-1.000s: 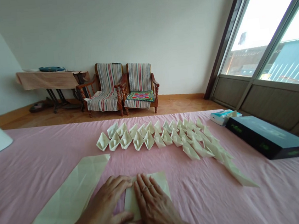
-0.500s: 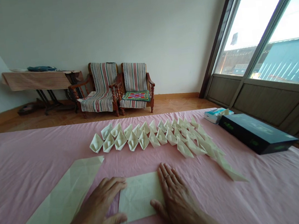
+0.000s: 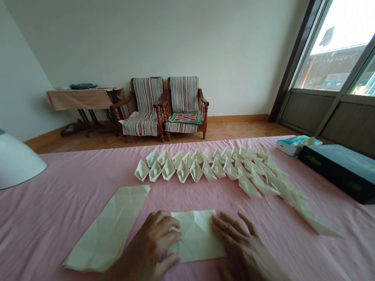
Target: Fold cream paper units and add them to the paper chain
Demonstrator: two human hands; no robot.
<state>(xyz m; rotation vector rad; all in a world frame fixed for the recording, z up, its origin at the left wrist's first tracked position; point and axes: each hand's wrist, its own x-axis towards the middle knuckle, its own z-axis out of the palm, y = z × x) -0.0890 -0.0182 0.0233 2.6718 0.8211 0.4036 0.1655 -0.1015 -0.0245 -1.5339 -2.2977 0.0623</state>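
A pale cream square of paper (image 3: pixel 197 235) with crease lines lies flat on the pink cloth, close in front of me. My left hand (image 3: pixel 155 246) rests at its left edge, fingers apart, the fingertips touching the paper. At the right edge lies my right hand (image 3: pixel 240 242), its fingers stretched out over the paper's border and slightly blurred. Left of my left hand is a longer piece of creased cream paper (image 3: pixel 111 229), perhaps a stack. Beyond the square stand rows of folded paper boats (image 3: pixel 183 172), several of them nested together toward the right.
A black box (image 3: pixel 355 172) sits at the right, with a blue and white tissue box (image 3: pixel 293 146) behind it. A white rounded object (image 3: pixel 8 155) stands at the left edge. Two wooden armchairs (image 3: pixel 183 103) and a cloth-covered table (image 3: pixel 81 99) are beyond the pink surface (image 3: pixel 87 173).
My view has turned left, bringing more of the white object into sight. The paper square now shows its creases more clearly, and my right hand has shifted on its right edge, fingers more spread.
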